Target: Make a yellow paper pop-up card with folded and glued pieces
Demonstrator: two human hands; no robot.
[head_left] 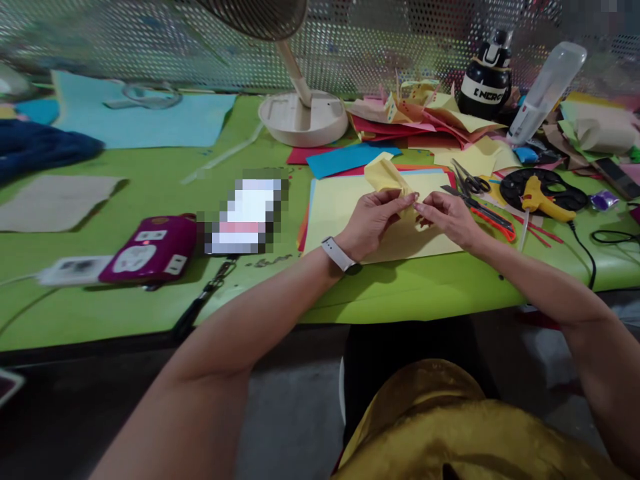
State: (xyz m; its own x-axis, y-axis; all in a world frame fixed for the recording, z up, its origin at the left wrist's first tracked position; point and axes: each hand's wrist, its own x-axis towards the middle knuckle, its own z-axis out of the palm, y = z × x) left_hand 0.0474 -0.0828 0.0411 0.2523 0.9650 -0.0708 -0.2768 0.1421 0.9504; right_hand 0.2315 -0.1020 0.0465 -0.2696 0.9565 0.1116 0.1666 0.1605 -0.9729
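Note:
A folded piece of yellow paper (384, 175) is pinched in my left hand (374, 219), its wide end standing up past the fingers. My right hand (449, 217) meets the left at the thumbs, fingertips closed on the lower end of the same paper. Just what the right fingertips grip is partly hidden. Below both hands lies a stack of coloured sheets with a pale yellow sheet (335, 217) on top. Close to my right hand are a pair of scissors (470, 179) and a craft knife with an orange handle (493, 220).
A yellow glue gun (543, 200) rests on a black palette (515, 183) at right. Behind stand a black bottle (484, 83), a clear bottle (550, 90) and a fan base (303, 119). Left are a phone (247, 213) and a purple power socket (155, 250) with a cable.

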